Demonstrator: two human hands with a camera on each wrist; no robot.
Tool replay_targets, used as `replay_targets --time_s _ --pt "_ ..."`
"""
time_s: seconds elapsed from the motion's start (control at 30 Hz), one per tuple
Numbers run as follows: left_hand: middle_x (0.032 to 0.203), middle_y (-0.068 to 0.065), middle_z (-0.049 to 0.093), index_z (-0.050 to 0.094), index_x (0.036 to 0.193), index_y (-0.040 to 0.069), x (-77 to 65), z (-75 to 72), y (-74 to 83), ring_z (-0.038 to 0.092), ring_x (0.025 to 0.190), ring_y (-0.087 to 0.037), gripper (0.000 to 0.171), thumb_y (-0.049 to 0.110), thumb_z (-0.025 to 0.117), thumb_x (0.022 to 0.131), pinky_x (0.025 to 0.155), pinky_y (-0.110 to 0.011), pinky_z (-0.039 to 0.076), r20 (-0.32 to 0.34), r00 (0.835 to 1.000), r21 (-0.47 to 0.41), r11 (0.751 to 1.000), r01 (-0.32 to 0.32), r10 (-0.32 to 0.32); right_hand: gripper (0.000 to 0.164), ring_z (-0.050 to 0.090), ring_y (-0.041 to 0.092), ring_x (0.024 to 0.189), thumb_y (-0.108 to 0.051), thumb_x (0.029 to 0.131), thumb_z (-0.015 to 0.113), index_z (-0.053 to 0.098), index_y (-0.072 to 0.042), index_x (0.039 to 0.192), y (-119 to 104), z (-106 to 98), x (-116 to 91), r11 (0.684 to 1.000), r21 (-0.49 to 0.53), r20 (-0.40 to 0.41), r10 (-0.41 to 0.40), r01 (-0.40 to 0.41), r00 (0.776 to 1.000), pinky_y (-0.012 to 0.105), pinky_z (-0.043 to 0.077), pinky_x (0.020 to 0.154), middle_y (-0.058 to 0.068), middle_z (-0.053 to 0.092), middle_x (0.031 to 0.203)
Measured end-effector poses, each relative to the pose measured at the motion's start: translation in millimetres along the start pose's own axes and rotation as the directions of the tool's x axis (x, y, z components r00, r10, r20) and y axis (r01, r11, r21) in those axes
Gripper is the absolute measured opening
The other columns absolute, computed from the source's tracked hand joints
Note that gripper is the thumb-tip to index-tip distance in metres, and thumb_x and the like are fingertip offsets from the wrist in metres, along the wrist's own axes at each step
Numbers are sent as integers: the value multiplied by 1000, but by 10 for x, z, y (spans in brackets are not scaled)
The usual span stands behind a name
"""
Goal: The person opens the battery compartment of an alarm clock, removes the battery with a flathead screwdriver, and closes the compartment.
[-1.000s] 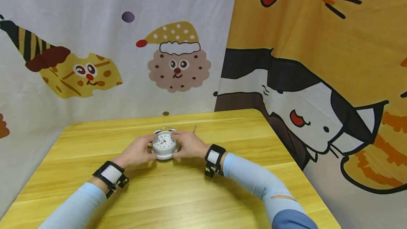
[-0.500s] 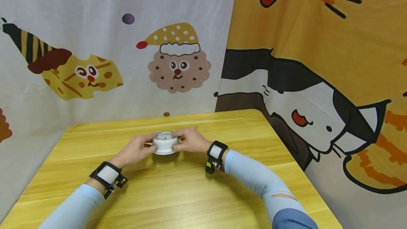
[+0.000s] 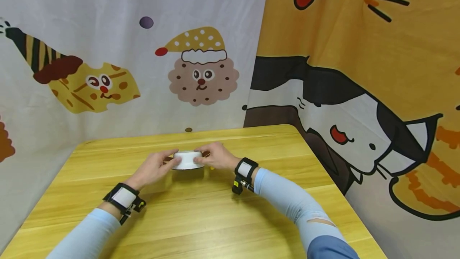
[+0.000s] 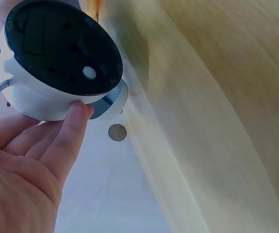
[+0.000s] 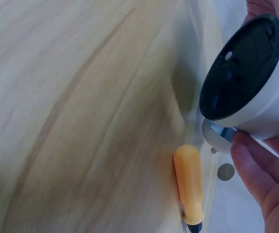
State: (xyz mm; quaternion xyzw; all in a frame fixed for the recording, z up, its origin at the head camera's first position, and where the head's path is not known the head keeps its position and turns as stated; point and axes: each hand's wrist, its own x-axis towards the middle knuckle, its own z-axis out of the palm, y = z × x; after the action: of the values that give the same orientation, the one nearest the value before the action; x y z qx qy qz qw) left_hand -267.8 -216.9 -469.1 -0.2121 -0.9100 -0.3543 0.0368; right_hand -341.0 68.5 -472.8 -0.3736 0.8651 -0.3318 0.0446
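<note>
Both hands hold a white twin-bell alarm clock [image 3: 188, 160] over the far middle of the table. Its white side faces the head camera, and its dial is out of sight. My left hand [image 3: 155, 167] grips the left side between thumb and fingers. On the opposite side, my right hand [image 3: 219, 157] grips it the same way. In the left wrist view the clock's black back [image 4: 61, 46] shows a small white knob [image 4: 89, 73]. One silvery bell [image 5: 216, 137] appears beside the fingers in the right wrist view.
On the table [image 3: 215, 215] lies a screwdriver with an orange handle [image 5: 188, 179], close to the right hand and mostly hidden in the head view. A cartoon-printed curtain [image 3: 115, 19] hangs behind the table and along its right side.
The clock has tipped over between the hands: its dial showed a second ago, then foreshortened, and now only the white side shows. Both hands have risen slightly with it.
</note>
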Motion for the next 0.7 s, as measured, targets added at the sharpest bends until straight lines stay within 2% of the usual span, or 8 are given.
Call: replay_targets --time_s 0.1,0.23,0.33,0.53,0.6,0.7 --pt "143 -31 74 58 158 -8 8 6 5 80 121 -41 63 38 68 115 94 -52 68 -7 1000 -22 1000 5 -5 48 81 13 103 -44 109 76 76 -11 145 4 -11 9 1000 -10 -2 6 -6 1000 19 60 80 10 85 128" --pt "148 -31 71 56 159 -6 -2 37 1 76 127 -46 81 33 92 97 98 -55 67 -3 1000 -41 999 9 -9 48 75 9 95 -44 109 75 78 -11 143 12 -29 26 999 -36 -3 -17 17 1000 20 57 79 8 86 126" --pt "151 -31 68 56 159 -6 -3 73 -8 76 125 -46 89 23 100 87 99 -53 67 -8 1000 -33 999 -5 5 48 73 5 93 -45 109 75 79 -10 142 10 -41 33 999 -32 -3 -18 18 1000 19 57 79 8 85 127" --pt "149 -30 69 60 154 -6 22 116 -4 74 130 -47 68 6 89 94 100 -49 67 -77 996 -8 999 -48 47 48 78 6 94 -47 109 75 80 -11 140 -25 -52 29 1000 -23 -24 -2 1 1000 20 59 79 8 86 123" --pt "150 -29 69 60 154 -6 29 122 -3 72 133 -47 66 5 87 95 101 -49 66 -92 994 -7 998 -62 61 52 79 9 99 -50 105 79 79 -12 141 -44 -53 21 999 -43 -25 -2 1 1000 22 61 82 7 86 125" --pt "150 -29 68 59 154 -7 39 126 -4 71 134 -47 65 3 86 96 101 -50 66 -107 991 1 996 -86 86 67 79 15 116 -53 94 91 75 -13 145 -73 -47 0 998 -68 -17 -4 3 1000 28 65 92 6 83 134"
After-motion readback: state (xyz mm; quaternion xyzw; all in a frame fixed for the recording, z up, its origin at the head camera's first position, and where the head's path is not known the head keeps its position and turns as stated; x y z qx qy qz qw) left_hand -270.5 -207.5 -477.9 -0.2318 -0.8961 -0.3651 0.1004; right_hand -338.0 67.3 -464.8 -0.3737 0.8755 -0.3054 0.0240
